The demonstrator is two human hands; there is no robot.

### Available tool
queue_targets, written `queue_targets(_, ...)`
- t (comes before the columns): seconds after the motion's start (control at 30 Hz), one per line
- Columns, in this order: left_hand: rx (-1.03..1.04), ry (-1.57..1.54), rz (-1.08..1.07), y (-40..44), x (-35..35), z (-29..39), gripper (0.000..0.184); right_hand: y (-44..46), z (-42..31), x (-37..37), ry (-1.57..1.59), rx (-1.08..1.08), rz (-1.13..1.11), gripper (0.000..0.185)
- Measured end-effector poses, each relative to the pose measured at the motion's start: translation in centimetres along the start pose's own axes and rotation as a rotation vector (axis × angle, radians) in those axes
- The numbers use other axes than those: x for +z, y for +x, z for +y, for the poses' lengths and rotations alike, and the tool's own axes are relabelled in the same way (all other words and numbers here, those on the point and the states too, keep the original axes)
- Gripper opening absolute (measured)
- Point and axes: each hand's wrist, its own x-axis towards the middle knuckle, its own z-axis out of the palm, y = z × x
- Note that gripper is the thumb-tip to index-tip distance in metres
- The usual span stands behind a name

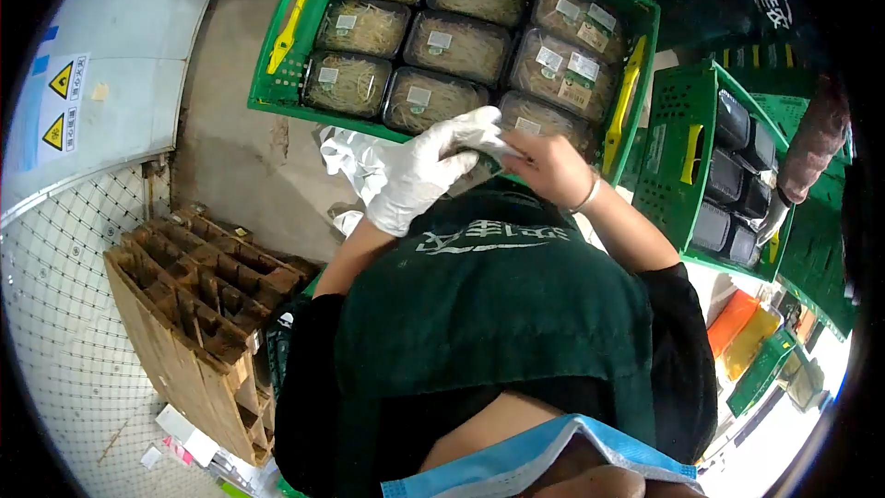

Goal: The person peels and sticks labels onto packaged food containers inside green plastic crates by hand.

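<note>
My left hand wears a white glove, its thumb and fingers closed together at the near edge of a green crate. My bare right hand meets it from the right, fingers pinched. Something white lies between the fingertips; I cannot make out whether it is a label or the glove's fingertip. A crumpled white strip hangs beside the left wrist. In the crate sit rows of clear-lidded packs of bean sprouts. White labels show on their lids, and packs in the right column carry extra labels.
At right stands another green crate of black trays, with another person's sleeved arm reaching to it. A wooden pallet leans at left, near a panel with yellow warning signs.
</note>
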Motion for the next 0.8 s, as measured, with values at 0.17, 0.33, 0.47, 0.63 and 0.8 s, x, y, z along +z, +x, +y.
queue_targets(0.17, -0.086, 0.66, -0.04, 0.3, 0.3, 0.0, 0.026, 0.3, 0.6, -1.0, -0.134, -0.007, 0.183, 0.011)
queue_targets(0.33, -0.068, 0.568, -0.257, -1.4, -4.0, -1.7, 0.023, 0.3, 5.9, -8.7, -0.555, 0.37, 0.149, 0.022)
queue_targets(0.47, -0.231, 0.109, 0.061, -3.3, -8.2, -2.3, 0.02, -2.2, 10.2, -3.3, -0.636, 0.529, -0.336, 0.026)
queue_targets(0.63, -0.22, 0.348, 0.054, -3.9, -9.6, -1.6, 0.021, -1.4, 12.3, -0.3, -0.946, 0.75, -0.326, 0.053)
queue_targets(0.8, -0.212, -0.013, 0.125, -4.6, -8.7, -2.4, 0.029, 1.7, 4.7, -1.7, -0.292, 0.57, -0.217, 0.056)
